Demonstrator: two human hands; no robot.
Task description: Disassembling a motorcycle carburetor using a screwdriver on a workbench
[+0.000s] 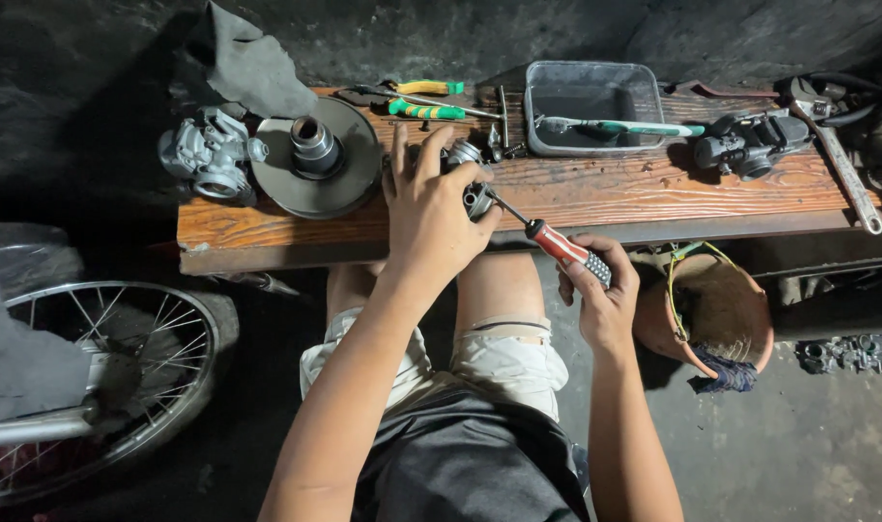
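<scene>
Carb part (475,198) sitting near bench (653,188) front edge; left hand (429,208) gripping it down so it's not spinning, right hand (600,295) clenching screwdriver (557,245), tip angling into it.

A person seated at a worn wooden bench (595,188) steadies a small metal part (472,184) with the left hand (426,208) while the right hand (603,300) grips a red-handled screwdriver (555,242), its tip set against the part. At ten o'clock from the left hand lie a pulley disc (315,159) and a carburetor (207,155); at two o'clock, a metal tray (593,108).
</scene>
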